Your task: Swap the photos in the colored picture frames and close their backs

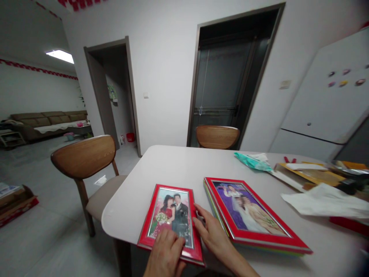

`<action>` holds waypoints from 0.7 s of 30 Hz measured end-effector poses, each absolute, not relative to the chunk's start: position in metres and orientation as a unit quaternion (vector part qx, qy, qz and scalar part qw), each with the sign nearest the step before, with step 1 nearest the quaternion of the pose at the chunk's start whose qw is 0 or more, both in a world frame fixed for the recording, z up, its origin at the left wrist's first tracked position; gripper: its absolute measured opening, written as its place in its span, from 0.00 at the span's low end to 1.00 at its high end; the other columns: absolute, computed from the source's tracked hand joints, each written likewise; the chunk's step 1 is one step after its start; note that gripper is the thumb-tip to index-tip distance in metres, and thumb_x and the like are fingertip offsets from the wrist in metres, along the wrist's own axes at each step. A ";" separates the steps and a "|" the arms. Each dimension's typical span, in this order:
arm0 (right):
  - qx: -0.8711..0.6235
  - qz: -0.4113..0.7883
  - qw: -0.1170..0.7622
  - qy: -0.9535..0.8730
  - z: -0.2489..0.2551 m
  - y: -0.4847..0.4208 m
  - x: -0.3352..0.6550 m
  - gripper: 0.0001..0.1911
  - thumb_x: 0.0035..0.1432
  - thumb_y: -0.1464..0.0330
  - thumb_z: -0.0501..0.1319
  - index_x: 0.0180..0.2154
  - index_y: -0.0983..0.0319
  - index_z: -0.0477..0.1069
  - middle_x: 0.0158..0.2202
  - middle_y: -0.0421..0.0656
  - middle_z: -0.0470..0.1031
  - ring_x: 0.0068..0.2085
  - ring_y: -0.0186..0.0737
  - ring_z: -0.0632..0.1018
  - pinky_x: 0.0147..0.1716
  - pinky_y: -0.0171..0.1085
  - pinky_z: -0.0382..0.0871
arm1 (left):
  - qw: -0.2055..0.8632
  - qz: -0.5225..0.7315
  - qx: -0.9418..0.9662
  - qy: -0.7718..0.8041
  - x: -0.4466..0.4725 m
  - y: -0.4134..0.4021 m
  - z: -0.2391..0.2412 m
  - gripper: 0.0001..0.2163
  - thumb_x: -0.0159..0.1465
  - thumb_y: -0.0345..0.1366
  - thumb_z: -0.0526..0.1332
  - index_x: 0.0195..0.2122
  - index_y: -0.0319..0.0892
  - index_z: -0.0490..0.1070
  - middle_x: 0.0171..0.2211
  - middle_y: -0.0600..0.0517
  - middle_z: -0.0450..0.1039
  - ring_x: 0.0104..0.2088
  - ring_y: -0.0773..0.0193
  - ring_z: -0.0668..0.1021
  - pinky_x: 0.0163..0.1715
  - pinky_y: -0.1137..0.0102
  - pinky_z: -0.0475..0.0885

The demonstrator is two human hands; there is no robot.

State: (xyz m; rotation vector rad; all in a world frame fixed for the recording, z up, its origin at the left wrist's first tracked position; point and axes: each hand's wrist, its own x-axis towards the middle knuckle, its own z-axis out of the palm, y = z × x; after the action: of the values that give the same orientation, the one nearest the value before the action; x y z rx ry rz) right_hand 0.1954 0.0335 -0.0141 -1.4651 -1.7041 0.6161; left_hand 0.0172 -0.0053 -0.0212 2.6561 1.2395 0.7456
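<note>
A small red picture frame point(148, 225) holding a photo of a couple lies near the table's front left, its lower edge towards me. My left hand point(167, 252) grips that lower edge, fingers bent over the front and covering part of the photo. At the frame's right side, my right hand point(211, 232) holds the edge, with thumb and forefinger against the red border; its other fingers are partly hidden. Just right of this hand rests a larger red picture frame point(276, 215), on top of a stack with green and yellow edges.
Across the white table point(173, 165) lie a teal-and-white plastic packet point(253, 161), a yellow envelope point(314, 175) and a crumpled white sheet point(325, 202). Wooden chairs stand left point(86, 154) and behind point(217, 137). A cardboard box point(17, 206) sits on the floor.
</note>
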 end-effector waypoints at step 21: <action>-0.448 0.133 0.313 -0.827 -0.009 0.040 0.148 0.17 0.50 0.71 0.53 0.44 0.62 0.64 0.45 0.48 0.66 0.46 0.41 0.66 0.46 0.42 0.60 | 0.334 0.518 0.536 0.577 -0.028 -0.008 -0.016 0.28 0.51 0.38 0.59 0.53 0.40 0.53 0.49 0.45 0.64 0.48 0.56 0.68 0.47 0.63 0.64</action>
State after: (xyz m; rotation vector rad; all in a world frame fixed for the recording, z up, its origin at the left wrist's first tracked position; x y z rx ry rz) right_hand 0.1483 0.0402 -0.0089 -1.1808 -2.1811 0.3501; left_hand -0.0281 -0.0078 -0.0164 1.4003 1.5065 1.3511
